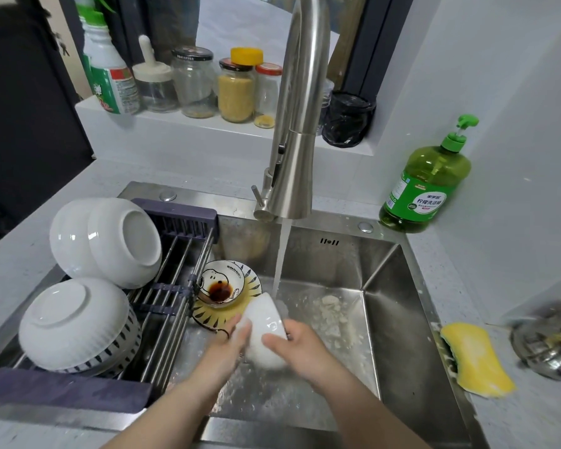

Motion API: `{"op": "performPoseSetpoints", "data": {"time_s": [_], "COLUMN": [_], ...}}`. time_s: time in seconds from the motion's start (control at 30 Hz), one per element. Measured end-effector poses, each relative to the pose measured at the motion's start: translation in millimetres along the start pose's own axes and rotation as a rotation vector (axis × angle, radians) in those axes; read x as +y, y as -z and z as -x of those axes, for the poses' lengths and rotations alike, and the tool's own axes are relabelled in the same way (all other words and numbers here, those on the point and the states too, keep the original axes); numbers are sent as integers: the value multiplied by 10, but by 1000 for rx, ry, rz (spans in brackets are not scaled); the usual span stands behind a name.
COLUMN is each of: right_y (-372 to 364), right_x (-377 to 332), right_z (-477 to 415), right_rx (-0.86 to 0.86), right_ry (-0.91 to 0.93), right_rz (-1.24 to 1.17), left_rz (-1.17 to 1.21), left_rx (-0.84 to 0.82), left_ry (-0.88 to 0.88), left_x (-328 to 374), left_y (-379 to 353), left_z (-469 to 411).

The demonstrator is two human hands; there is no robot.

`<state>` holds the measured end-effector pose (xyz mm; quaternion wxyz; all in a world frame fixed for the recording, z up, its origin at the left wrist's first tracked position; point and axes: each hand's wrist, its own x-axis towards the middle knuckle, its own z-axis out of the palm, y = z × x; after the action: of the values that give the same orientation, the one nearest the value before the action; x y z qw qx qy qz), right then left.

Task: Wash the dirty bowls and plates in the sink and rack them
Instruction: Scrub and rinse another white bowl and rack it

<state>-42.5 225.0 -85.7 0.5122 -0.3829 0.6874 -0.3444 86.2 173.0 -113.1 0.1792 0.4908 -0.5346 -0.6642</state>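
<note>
A white bowl (pixel 263 319) is held over the steel sink (pixel 399 306), tilted, with its far rim under the running water (pixel 280 254). My left hand (pixel 227 343) grips its left side and my right hand (pixel 300 346) grips its right side. Behind it in the sink lies a small cartoon-dog dish (pixel 221 283) with dark sauce, stacked on a yellow patterned plate (pixel 214 314). On the roll-up rack (pixel 175 286) over the sink's left part, white bowls (pixel 106 243) and another bowl (pixel 78 324) lie upside down.
The tall steel faucet (pixel 300 140) rises at the sink's back. A green dish-soap bottle (pixel 426 183) stands at the back right. A yellow sponge (pixel 476 358) and a metal strainer (pixel 551 340) lie on the right counter. Jars (pixel 235 89) line the ledge behind.
</note>
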Motion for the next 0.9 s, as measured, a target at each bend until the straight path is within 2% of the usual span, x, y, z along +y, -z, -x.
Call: {"op": "performPoseSetpoints", "data": {"time_s": [0.1,0.13,0.23,0.3,0.37,0.47,0.53,0.63,0.73,0.8,0.9], "right_y": [100,133,244,337,439,542,563,584,585,585,609], "right_x": [-48,-57,-116,-139,-159,-204,-211,-189,-150,-141,-177], "right_z": [-8,-30,-60,-71,-61,-20,-14,-31,-53,-60,-36], "right_rx": [-7,-23,-74,-81,-110,-175,-183,-175,-156,-170,-185], "right_ry": [-28,-6,47,54,67,68,65,89,90,99,103], "right_rz": [-346,-414,-450,-441,-445,-355,-341,-349,-332,-333,-320], "left_rz": [-347,-450,-708,-770,-725,-516,-511,-546,-698,-628,-457], "left_rx": [302,332,262,159,61,-97,-91,-15,17,-4,-43], "left_ry": [-255,-384,-801,-922,-847,-461,-288,-291,-428,-463,-158], "left_x": [32,89,300,403,580,807,905,909,847,902,1002], "left_y": [-99,-130,-222,-259,-266,-245,-232,-277,-425,-457,-353], "left_z": [-43,-31,-26,-98,-154,-312,-389,-417,-336,-317,-464]}}
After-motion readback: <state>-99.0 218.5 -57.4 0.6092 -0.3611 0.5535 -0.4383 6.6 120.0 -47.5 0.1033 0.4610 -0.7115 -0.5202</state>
